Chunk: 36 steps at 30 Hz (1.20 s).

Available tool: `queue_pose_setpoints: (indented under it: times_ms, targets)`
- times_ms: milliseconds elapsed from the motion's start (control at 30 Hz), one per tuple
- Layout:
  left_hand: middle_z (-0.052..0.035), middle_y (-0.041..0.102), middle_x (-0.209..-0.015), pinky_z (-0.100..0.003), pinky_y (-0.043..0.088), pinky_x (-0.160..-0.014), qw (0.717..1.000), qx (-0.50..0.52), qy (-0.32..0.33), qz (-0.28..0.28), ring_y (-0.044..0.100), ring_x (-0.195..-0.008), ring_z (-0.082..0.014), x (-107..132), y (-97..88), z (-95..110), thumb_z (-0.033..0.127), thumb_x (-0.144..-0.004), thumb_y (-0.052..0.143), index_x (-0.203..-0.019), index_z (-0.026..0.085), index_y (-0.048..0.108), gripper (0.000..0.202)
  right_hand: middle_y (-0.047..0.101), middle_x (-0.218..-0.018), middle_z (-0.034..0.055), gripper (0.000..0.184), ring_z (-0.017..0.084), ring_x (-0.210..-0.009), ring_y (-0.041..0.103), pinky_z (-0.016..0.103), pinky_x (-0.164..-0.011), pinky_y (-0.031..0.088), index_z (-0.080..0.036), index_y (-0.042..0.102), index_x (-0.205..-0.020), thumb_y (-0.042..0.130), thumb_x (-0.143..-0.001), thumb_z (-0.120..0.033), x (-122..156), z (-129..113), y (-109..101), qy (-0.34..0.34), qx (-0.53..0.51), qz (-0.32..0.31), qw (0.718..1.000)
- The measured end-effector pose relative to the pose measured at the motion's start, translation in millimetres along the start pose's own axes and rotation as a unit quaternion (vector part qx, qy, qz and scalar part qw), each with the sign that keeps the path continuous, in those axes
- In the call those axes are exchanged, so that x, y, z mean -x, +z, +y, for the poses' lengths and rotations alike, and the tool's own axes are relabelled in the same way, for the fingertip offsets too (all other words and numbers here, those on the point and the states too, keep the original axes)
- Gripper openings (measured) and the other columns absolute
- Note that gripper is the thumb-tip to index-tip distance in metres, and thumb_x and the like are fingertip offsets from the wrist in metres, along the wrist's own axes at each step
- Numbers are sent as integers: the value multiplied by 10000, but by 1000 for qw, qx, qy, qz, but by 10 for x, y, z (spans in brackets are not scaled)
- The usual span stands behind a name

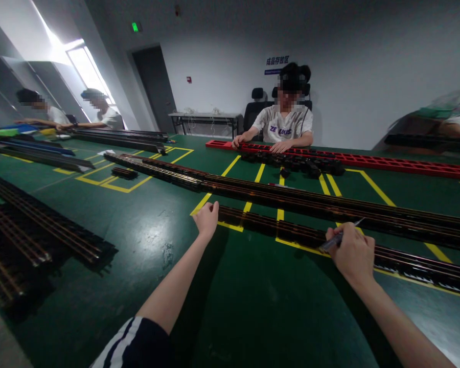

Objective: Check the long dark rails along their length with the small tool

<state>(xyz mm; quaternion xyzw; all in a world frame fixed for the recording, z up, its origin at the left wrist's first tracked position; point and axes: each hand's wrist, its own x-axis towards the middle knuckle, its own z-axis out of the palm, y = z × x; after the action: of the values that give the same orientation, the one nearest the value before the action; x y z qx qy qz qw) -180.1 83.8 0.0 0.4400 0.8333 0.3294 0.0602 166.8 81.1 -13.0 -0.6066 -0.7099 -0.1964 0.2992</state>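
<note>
Big green table, yellow lines. Right hand closed round thin grey tool, tip over near dark strip. Left hand curled at strip's left end; cannot tell if gripping. Strip long, thin, likely sags if lifted: best held at two spots. Tool likely light. Behind, more long strips. Far, person at red strip.
</note>
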Motion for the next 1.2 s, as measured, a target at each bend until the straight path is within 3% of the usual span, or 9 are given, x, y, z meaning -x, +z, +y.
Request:
queue_pose_setpoints:
  times_ms: [300,533,667,767,867,967,1100,1200]
  targets:
    - [-12,619,-658,-294,404,-727,998,31,51,-4,595,-676,-175,-58,8,-132,330,-933,375,-616,199,536,379,595,-735,106,145,277,-754,560,383,-719,351,-217,447,-820,394,-859,-346,22,82,53,-11,-13,11,1000]
    - [-5,590,-617,-299,413,-728,996,64,63,-16,587,-645,-171,-96,17,-142,305,-939,363,-593,204,518,393,625,-840,122,181,308,-816,583,413,-732,358,-206,498,-920,361,-848,-298,30,123,46,0,-48,40,998]
    - [-8,597,-618,-292,419,-717,996,75,53,-17,589,-644,-169,-106,7,-115,322,-941,376,-591,208,520,396,659,-921,147,263,321,-861,587,441,-769,363,-206,528,-1003,335,-897,-349,-67,31,5,16,-80,20,996]
    - [-6,599,-620,-291,416,-710,995,83,47,-19,587,-636,-167,-99,2,-104,320,-932,401,-597,206,526,376,669,-1014,127,355,297,-918,600,421,-793,409,-203,552,-1063,353,-904,-449,-265,-175,-39,15,-163,-7,987]
    - [-1,593,-611,-288,406,-701,995,85,50,-19,581,-621,-163,-93,1,-99,308,-925,416,-607,206,529,353,624,-1130,111,420,258,-1035,583,382,-871,435,-215,600,-1088,380,-896,-517,-507,-497,-75,6,-288,-62,956]
    - [6,586,-598,-285,392,-690,996,75,48,-12,568,-602,-158,-94,1,-93,295,-917,422,-591,204,515,351,630,-990,84,495,231,-917,607,374,-842,456,-222,666,-985,340,-890,-582,-694,-876,-59,17,-359,-146,922]
    - [16,564,-572,-286,389,-695,996,71,41,-17,556,-594,-155,-90,-1,-88,297,-917,420,-571,203,497,366,644,-768,58,515,216,-760,610,366,-763,474,-204,652,-754,375,-853,-627,-815,-1335,111,48,-465,-234,852]
    - [15,570,-581,-285,393,-701,996,80,40,-20,560,-605,-156,-81,-3,-88,311,-922,413,-579,205,506,371,645,-684,32,426,203,-709,616,358,-736,481,-209,614,-788,482,-809,-613,-848,-1582,307,60,-545,-261,795]
